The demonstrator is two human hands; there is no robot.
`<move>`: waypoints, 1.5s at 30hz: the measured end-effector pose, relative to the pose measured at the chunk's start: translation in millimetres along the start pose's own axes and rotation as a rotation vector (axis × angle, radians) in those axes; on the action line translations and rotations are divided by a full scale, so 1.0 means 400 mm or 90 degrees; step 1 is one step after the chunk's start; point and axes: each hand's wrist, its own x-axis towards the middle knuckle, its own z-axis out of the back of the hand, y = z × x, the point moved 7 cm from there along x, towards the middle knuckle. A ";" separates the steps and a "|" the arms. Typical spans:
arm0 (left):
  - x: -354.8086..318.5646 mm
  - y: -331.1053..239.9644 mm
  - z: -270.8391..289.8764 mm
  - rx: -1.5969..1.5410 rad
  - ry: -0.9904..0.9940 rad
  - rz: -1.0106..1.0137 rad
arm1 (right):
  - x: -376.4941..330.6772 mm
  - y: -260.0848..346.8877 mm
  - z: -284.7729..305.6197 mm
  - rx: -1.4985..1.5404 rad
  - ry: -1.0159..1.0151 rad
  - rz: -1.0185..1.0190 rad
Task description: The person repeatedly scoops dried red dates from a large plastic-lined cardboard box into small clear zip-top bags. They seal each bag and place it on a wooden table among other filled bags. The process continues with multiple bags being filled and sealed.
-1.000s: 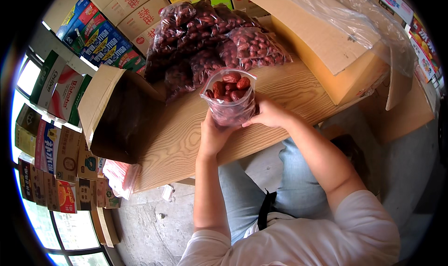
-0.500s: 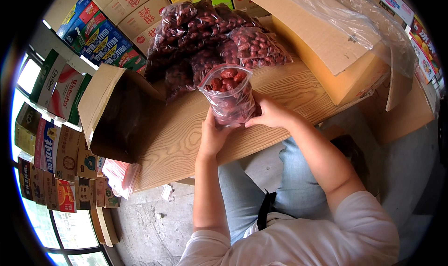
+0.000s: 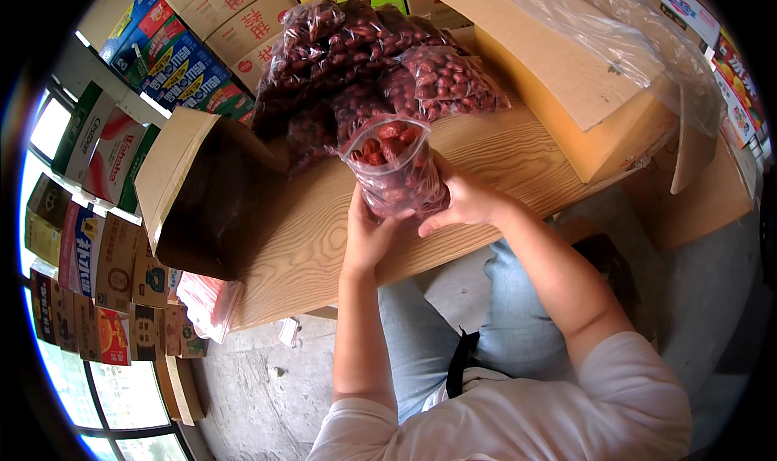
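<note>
Both my hands hold one clear plastic bag of red dried fruit (image 3: 395,168) just above the near edge of a wooden table (image 3: 307,242). My left hand (image 3: 368,230) cups the bag's lower left side. My right hand (image 3: 461,200) grips its lower right side. The bag's mouth gapes open at the top and the bag leans to the left. Behind it a heap of several filled, closed bags of the same fruit (image 3: 364,64) lies on the table.
An open brown carton (image 3: 198,194) stands at the table's left end. A large cardboard box lined with clear plastic film (image 3: 583,72) sits at the right. Printed cartons (image 3: 194,48) are stacked behind and along the left by a window. Concrete floor below.
The bag has tilted from upright toward the left and both hands have shifted lower around its base.
</note>
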 end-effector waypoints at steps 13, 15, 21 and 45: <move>0.001 -0.036 -0.008 -0.101 0.067 -0.086 | 0.020 -0.010 0.000 0.167 -0.056 -0.057; 0.010 -0.039 0.002 -0.049 0.057 -0.092 | 0.021 -0.004 -0.003 0.184 -0.060 -0.046; 0.023 -0.071 0.008 0.001 0.015 -0.068 | 0.018 0.015 -0.005 0.184 -0.066 -0.040; 0.028 -0.163 -0.037 0.024 0.052 -0.125 | 0.034 0.026 0.009 0.171 -0.069 -0.003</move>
